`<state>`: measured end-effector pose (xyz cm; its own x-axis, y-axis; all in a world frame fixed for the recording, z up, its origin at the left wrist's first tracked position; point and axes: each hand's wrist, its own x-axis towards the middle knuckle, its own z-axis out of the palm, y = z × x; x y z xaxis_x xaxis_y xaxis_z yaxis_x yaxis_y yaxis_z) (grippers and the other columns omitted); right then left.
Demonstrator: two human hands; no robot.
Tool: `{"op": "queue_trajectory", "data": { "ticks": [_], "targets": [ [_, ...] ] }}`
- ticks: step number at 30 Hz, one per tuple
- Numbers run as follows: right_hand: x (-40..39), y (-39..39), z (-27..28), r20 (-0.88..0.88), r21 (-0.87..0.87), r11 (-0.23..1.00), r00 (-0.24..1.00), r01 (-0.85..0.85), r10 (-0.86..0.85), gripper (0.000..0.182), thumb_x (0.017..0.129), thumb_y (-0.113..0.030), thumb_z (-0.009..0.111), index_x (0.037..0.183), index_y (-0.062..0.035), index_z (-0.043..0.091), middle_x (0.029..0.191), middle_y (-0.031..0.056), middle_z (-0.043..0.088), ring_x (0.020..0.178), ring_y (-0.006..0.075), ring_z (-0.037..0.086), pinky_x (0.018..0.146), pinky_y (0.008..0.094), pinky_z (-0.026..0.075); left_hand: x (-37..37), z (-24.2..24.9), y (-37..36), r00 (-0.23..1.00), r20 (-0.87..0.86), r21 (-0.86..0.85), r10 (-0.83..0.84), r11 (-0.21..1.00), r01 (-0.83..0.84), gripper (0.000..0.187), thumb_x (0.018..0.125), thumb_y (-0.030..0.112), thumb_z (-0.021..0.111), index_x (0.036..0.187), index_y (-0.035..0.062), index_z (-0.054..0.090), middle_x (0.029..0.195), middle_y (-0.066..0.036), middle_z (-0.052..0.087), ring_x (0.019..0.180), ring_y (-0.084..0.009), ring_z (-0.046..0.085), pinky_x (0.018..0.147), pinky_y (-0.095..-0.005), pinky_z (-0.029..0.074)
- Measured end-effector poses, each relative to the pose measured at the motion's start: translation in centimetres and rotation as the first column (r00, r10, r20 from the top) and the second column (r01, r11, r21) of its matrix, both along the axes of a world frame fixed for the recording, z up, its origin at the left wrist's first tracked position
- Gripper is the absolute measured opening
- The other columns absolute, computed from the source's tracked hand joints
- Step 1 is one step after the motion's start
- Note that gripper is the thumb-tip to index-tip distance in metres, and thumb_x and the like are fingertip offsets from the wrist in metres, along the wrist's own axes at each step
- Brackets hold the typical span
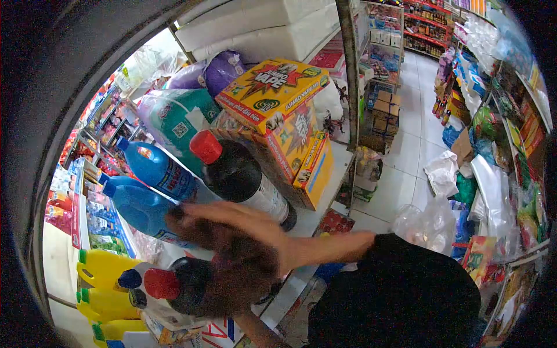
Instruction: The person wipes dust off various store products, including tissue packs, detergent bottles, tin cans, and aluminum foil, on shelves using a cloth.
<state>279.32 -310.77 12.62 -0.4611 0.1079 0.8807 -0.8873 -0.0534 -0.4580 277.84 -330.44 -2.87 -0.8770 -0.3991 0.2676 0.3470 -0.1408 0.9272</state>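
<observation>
My right hand (243, 229), blurred by motion, reaches from a black sleeve (400, 296) across the shelf. Its fingers are stretched out in front of a blue bottle (136, 206); contact cannot be made out. Below it, my left hand (241, 290) is in shadow and smeared, closed around a dark bottle with a red cap (162, 283). The hand hides much of that bottle. Another dark bottle with a red cap (232, 171) leans beside a second blue bottle (159, 168) and stacked yellow-orange Jumbo Vape boxes (278, 104).
Yellow jugs with green caps (104, 269) line the lower left. A large teal pack (180, 119) and a purple pack (223, 69) stand behind the bottles. A metal post (350, 75) rises at the shelf edge. Beyond it runs a tiled aisle (409, 127) with plastic bags (426, 223).
</observation>
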Motion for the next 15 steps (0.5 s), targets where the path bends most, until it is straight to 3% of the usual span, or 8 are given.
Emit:
{"op": "queue_trajectory", "data": {
  "ticks": [4, 5, 7, 8, 11, 14, 15],
  "targets": [
    [-3.6, -3.0, 3.5, -0.212, 0.098, 0.984, 0.962, -0.152, 0.17, 0.078, 0.059, -0.034, 0.068, 0.12, 0.0029, 0.037, 0.101, 0.0172, 0.055, 0.095, 0.0281, 0.053, 0.085, 0.0332, 0.038, -0.5, 0.2, 0.2, 1.0, -0.002, -0.031, -0.007, 1.0, 0.007, 0.072, 0.066, 0.026, 0.063, 0.122, -0.0014, 0.027, 0.117, -0.018, 0.039, 0.103, -0.0286, 0.044, 0.089, -0.0374, 0.038],
    [-4.2, -3.3, 3.8, -0.109, 0.201, 0.922, 0.928, -0.33, 0.356, 0.077, 0.059, -0.034, 0.068, 0.12, 0.0025, 0.037, 0.1, 0.0176, 0.055, 0.094, 0.0269, 0.053, 0.084, 0.0329, 0.038, -0.8, 0.4, 0.1, 1.0, 0.004, -0.041, -0.01, 0.999, 0.01, 0.071, 0.067, 0.026, 0.062, 0.122, -0.0012, 0.027, 0.117, -0.018, 0.039, 0.103, -0.0287, 0.044, 0.089, -0.0375, 0.038],
    [-5.5, -3.8, 4.0, 0.145, 0.334, 0.676, 0.745, -0.657, 0.652, 0.076, 0.058, -0.034, 0.068, 0.119, 0.0018, 0.038, 0.099, 0.0183, 0.055, 0.093, 0.0245, 0.054, 0.084, 0.0322, 0.039, -0.9, 0.6, 0.0, 1.0, 0.002, -0.05, -0.006, 0.999, 0.006, 0.069, 0.068, 0.027, 0.06, 0.122, -0.0009, 0.027, 0.117, -0.018, 0.039, 0.103, -0.0287, 0.044, 0.089, -0.0376, 0.037],
    [-6.5, -4.4, 4.3, -0.034, 0.408, 0.687, 0.742, -0.601, 0.67, 0.067, 0.059, -0.031, 0.067, 0.111, 0.0031, 0.044, 0.094, 0.018, 0.056, 0.087, 0.021, 0.055, 0.077, 0.0305, 0.041, -0.9, 0.6, -0.2, 1.0, 0.0, -0.055, -0.001, 0.998, 0.001, 0.068, 0.069, 0.027, 0.06, 0.122, -0.0007, 0.027, 0.117, -0.018, 0.039, 0.103, -0.0288, 0.044, 0.089, -0.0377, 0.037],
    [-6.8, -3.8, 4.3, 0.317, 0.511, 0.429, 0.627, -0.745, 0.712, 0.048, 0.058, -0.02, 0.067, 0.099, 0.0018, 0.054, 0.092, 0.0152, 0.06, 0.084, 0.0213, 0.057, 0.075, 0.0329, 0.044, -0.2, 0.5, -0.6, 1.0, 0.011, -0.07, 0.009, 0.998, -0.008, 0.066, 0.07, 0.028, 0.057, 0.122, -0.0003, 0.028, 0.118, -0.017, 0.039, 0.103, -0.0289, 0.044, 0.089, -0.0379, 0.037],
    [-7.6, -4.2, 3.8, 0.246, 0.517, 0.42, 0.6, -0.746, 0.761, 0.039, 0.06, -0.02, 0.067, 0.091, 0.0019, 0.057, 0.087, 0.0149, 0.061, 0.078, 0.0207, 0.058, 0.069, 0.0335, 0.045, 0.6, 0.4, -0.7, 1.0, 0.019, -0.077, 0.013, 0.997, -0.012, 0.064, 0.072, 0.029, 0.055, 0.123, 0.0002, 0.028, 0.118, -0.017, 0.039, 0.102, -0.029, 0.044, 0.089, -0.0382, 0.037],
    [-7.5, -4.1, 3.7, 0.261, 0.541, 0.391, 0.59, -0.745, 0.764, 0.044, 0.059, -0.023, 0.067, 0.093, 0.0027, 0.055, 0.087, 0.0163, 0.059, 0.079, 0.0227, 0.056, 0.07, 0.0348, 0.043, 1.0, 0.4, -0.6, 1.0, 0.021, -0.078, 0.012, 0.997, -0.01, 0.063, 0.073, 0.029, 0.054, 0.123, 0.0003, 0.028, 0.118, -0.017, 0.039, 0.102, -0.029, 0.044, 0.089, -0.0382, 0.037]
  ]
}}
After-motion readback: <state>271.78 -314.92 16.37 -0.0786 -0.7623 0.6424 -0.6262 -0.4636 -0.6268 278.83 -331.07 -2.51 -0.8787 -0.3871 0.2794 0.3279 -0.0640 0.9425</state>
